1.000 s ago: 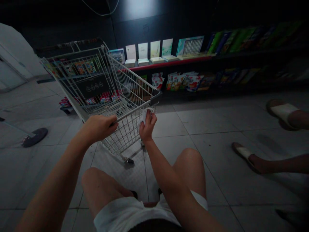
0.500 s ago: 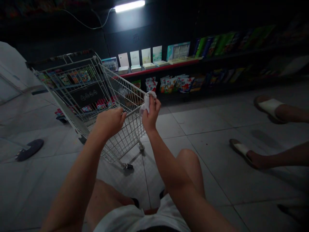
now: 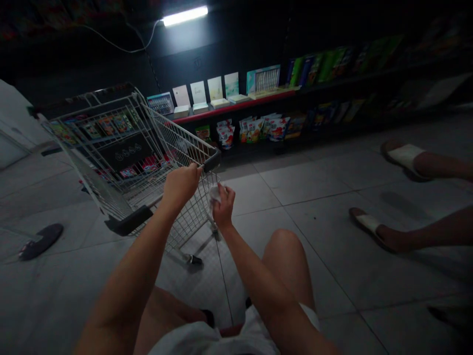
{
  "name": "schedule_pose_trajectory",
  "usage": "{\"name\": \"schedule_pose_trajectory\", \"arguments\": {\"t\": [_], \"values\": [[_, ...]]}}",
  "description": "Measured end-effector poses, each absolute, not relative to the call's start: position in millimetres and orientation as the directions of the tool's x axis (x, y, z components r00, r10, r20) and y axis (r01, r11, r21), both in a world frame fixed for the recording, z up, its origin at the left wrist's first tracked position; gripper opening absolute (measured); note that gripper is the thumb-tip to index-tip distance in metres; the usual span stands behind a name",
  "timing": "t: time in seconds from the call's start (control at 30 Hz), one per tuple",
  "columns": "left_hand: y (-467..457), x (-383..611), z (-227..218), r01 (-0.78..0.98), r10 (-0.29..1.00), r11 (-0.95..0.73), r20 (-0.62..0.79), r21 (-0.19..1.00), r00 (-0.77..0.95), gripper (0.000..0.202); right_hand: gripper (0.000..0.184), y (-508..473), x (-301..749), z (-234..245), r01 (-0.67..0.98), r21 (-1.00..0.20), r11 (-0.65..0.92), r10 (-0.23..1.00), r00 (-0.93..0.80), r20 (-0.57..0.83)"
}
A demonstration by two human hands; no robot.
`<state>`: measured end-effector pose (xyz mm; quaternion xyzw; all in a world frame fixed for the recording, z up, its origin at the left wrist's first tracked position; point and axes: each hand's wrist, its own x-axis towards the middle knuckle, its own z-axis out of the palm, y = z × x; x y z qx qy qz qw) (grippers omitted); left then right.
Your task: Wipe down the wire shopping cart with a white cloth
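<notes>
A wire shopping cart point(image 3: 121, 148) stands on the tiled floor in front of me, tipped a little. My left hand point(image 3: 182, 183) is closed round the cart's top front rail. My right hand point(image 3: 222, 204) is closed on a small white cloth point(image 3: 215, 193), pressed against the cart's front wire panel just below the rail. My bare knees and white shorts fill the bottom of the view.
A dark shelf unit point(image 3: 258, 98) with cards, books and snack packets runs along the back wall. Another person's legs in white slippers point(image 3: 404, 155) stretch in from the right. A dark slipper point(image 3: 39, 240) lies on the floor at the left.
My right hand with the cloth has dropped from the cart's top corner to the front panel below the rail. My left hand has slid along the rail to the right. The view has shifted slightly.
</notes>
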<state>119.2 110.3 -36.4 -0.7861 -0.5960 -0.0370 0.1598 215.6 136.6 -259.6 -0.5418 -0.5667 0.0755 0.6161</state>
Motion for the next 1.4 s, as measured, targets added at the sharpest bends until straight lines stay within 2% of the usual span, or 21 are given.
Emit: {"name": "schedule_pose_trajectory", "arguments": {"t": [0.1,0.17,0.4,0.53,0.57,0.63,0.73,0.9,1.03,1.13,1.27,1.4], "values": [[108.0,117.1,-36.2,0.942,0.920,-0.243,0.254,-0.233,0.300,0.051,0.063,153.2,214.6,-207.5,0.539,-0.684,0.491,0.572,0.393,0.720],[106.2,114.3,-36.6,0.936,0.916,-0.249,0.253,-0.247,0.310,0.052,0.058,155.8,204.8,-191.2,0.537,-0.647,0.542,0.531,0.378,0.759],[92.6,90.3,-37.9,0.923,0.911,-0.252,0.250,-0.292,0.327,0.051,0.048,100.1,189.8,-227.4,0.465,-0.516,0.719,0.551,0.071,0.832],[80.3,74.3,-36.2,0.919,0.913,-0.247,0.243,-0.307,0.326,0.051,0.051,85.6,216.0,-199.7,0.528,-0.511,0.678,0.511,0.161,0.844],[77.1,71.0,-35.9,0.919,0.914,-0.244,0.242,-0.309,0.324,0.051,0.053,89.4,221.9,-186.8,0.565,-0.479,0.672,0.500,0.132,0.856],[71.5,65.1,-35.7,0.918,0.916,-0.245,0.236,-0.311,0.324,0.050,0.055,103.4,230.6,-160.2,0.613,-0.365,0.701,0.488,-0.038,0.872],[66.6,58.7,-36.0,0.916,0.916,-0.262,0.221,-0.306,0.335,0.049,0.054,126.9,240.3,-126.1,0.600,-0.257,0.758,0.499,-0.280,0.820],[67.7,54.1,-36.9,0.916,0.910,-0.265,0.235,-0.302,0.341,0.048,0.054,142.7,258.3,-88.7,0.603,-0.330,0.726,0.613,-0.350,0.708],[66.4,49.9,-37.9,0.913,0.907,-0.250,0.252,-0.321,0.338,0.047,0.050,130.7,257.5,-80.3,0.630,-0.350,0.693,0.664,-0.370,0.650],[59.9,40.4,-38.5,0.910,0.904,-0.246,0.259,-0.333,0.340,0.049,0.053,107.9,249.0,-87.3,0.609,-0.328,0.722,0.634,-0.395,0.665],[45.9,20.0,-38.4,0.904,0.906,-0.264,0.234,-0.336,0.352,0.051,0.058,90.1,247.2,-87.3,0.504,-0.279,0.818,0.544,-0.519,0.659],[31.0,2.8,-36.2,0.910,0.914,-0.293,0.194,-0.294,0.356,0.054,0.056,124.7,249.4,-68.0,0.325,-0.334,0.885,0.465,-0.650,0.601]]}}
